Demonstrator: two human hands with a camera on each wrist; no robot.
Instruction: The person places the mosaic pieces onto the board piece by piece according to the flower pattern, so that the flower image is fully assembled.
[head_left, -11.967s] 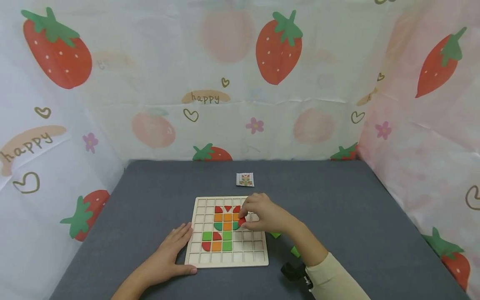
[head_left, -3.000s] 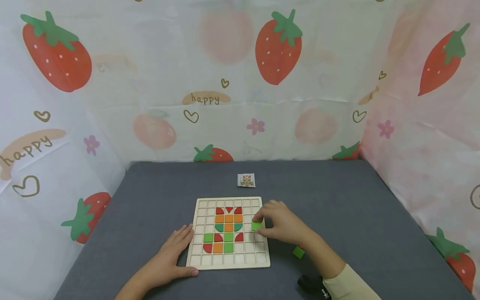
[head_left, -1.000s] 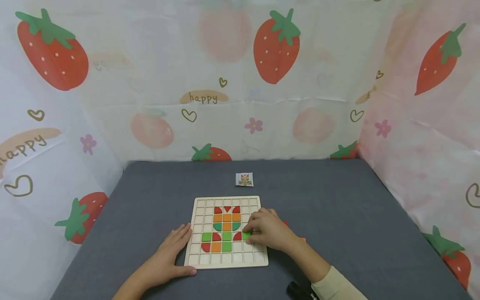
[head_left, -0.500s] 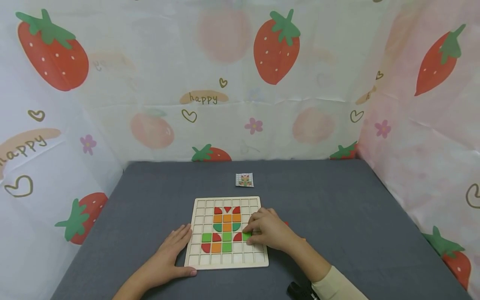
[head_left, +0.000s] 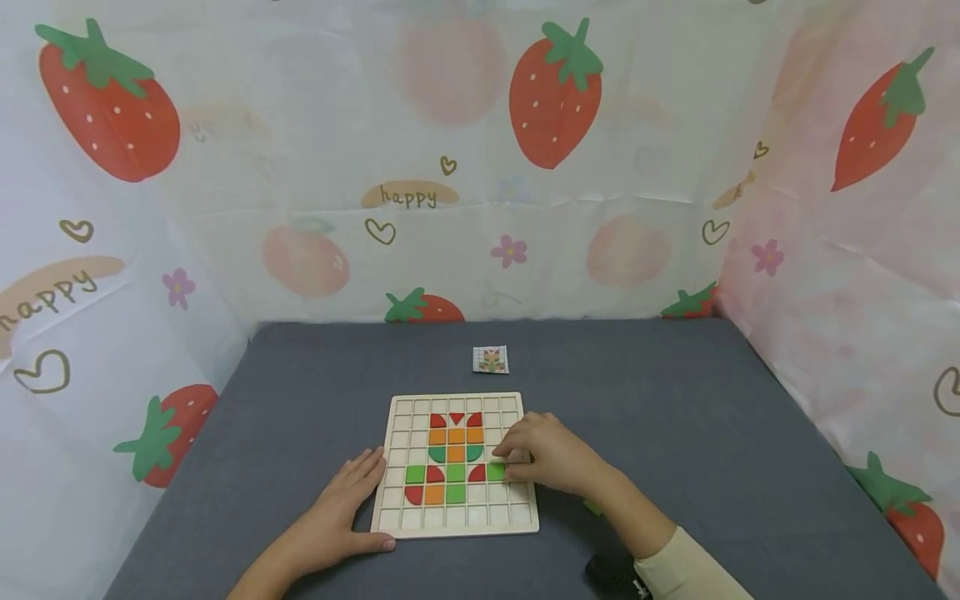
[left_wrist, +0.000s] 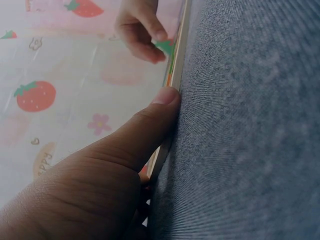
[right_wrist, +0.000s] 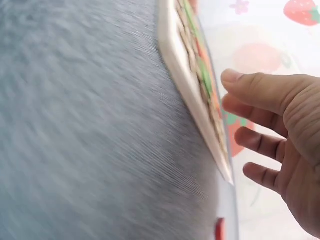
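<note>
A pale wooden grid board [head_left: 397, 417] lies on the dark cloth, set with red, orange and green tiles. My left hand [head_left: 337, 510] rests against its left side, fingers straight, the thumb [left_wrist: 160, 105] touching the near left corner. Above the board's right part hovers my right hand [head_left: 555, 454], fingers loosely bent and holding nothing. Just under its fingertips, a light green square tile [head_left: 496, 472] sits in a cell, right of a red quarter-round tile [head_left: 477, 473]. The right wrist view shows the right thumb [right_wrist: 250, 87] and fingers apart, off the board.
A small picture card [head_left: 491, 359] lies behind the board. A loose green tile [head_left: 592, 507] is partly hidden by the right forearm. In the right wrist view a red piece [right_wrist: 220, 229] lies on the cloth. A black object [head_left: 611, 575] is by the right sleeve.
My right hand carried the light green square tile left into a cell, pressed it there, and has now let go, lifting slightly to the right. The left hand has stayed at the board's edge.
</note>
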